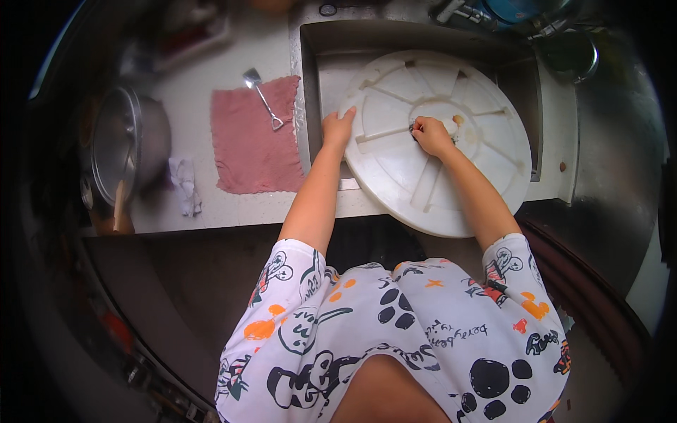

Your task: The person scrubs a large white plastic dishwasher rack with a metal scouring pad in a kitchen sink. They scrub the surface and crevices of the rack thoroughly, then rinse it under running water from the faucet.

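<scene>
A large round white plastic lid or board (pixel 394 174) with raised ribs rests tilted over the stainless steel sink (pixel 330 69), its near edge overhanging the counter. My left hand (pixel 338 128) grips its left rim, thumb on top. Near the centre of the disc, my right hand (pixel 431 136) is closed around a small dark thing, perhaps a scouring pad, pressed to the surface; most of it is hidden by the fingers. Brown stains show beside this hand. Left of the sink lies a pink cloth (pixel 254 143), with a small metal shovel-shaped utensil (pixel 264 100) on it.
A metal pot (pixel 153 132) with a wooden-handled utensil (pixel 119 203) stands at the counter's left. A crumpled white cloth or paper (pixel 184 185) lies beside it. The faucet (pixel 465 13) and a blue container (pixel 510 9) are behind the sink. A dark round pan (pixel 568 55) sits at the back right.
</scene>
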A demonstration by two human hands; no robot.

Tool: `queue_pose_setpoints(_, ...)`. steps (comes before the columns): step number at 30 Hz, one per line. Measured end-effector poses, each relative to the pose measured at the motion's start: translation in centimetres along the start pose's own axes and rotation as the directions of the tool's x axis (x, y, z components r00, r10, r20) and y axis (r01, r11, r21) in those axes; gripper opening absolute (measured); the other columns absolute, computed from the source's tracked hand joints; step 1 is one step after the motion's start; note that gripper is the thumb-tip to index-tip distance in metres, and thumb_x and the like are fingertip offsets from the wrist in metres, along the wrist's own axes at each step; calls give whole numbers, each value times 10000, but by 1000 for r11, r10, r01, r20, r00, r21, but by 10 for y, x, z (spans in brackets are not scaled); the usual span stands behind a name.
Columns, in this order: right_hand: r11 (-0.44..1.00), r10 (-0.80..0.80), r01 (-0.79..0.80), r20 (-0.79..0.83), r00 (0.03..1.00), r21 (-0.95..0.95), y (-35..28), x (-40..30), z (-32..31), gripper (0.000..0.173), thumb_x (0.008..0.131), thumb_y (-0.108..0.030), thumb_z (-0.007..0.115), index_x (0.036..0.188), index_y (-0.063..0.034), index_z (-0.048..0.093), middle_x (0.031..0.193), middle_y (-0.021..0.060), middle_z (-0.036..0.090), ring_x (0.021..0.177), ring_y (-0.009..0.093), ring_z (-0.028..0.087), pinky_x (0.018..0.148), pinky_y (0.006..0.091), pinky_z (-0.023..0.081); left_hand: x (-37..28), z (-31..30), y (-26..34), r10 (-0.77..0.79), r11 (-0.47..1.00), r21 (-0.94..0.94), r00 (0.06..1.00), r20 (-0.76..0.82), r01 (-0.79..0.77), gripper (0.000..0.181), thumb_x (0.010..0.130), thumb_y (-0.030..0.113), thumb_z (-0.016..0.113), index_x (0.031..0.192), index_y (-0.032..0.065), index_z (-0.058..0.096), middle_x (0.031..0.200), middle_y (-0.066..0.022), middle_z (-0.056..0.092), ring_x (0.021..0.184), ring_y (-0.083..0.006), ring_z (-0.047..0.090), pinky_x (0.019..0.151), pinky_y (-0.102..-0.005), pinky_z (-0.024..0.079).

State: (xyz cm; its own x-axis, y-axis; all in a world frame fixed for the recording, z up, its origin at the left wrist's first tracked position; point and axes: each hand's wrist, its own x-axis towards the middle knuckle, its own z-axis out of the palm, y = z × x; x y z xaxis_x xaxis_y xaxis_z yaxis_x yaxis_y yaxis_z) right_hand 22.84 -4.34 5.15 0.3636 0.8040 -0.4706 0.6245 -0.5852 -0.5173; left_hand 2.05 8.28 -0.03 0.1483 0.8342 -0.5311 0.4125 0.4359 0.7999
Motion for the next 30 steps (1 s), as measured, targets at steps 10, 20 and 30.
queue_pose_setpoints(10,993,-23,37,124,992,-112,-3,-5,-13,80,775,-135,609,789,-59,628,836,146,659,821,332,621,736,408,486,6,1,2,-14,998,-57,1000,26,15,481,789,342,695,974,-99,647,946,-208,668,882,-260,646,792,-356,485)
queue_pose_setpoints(20,986,41,-12,169,985,-168,-15,-2,-10,90,780,-149,634,796,-61,634,854,137,655,816,332,625,740,421,499,10,-5,-11,-23,1000,-20,999,44,24,501,802,347,689,1012,-104,627,954,-192,667,879,-245,641,787,-343,484)
queue_pose_setpoints(30,997,-58,61,74,996,-45,-42,2,-46,106,804,-118,625,899,-80,651,895,115,640,901,290,604,760,399,485,-11,-18,13,-68,994,86,997,23,65,664,873,379,601,1304,-94,423,1225,-215,554,1121,-263,544,935,-343,427)
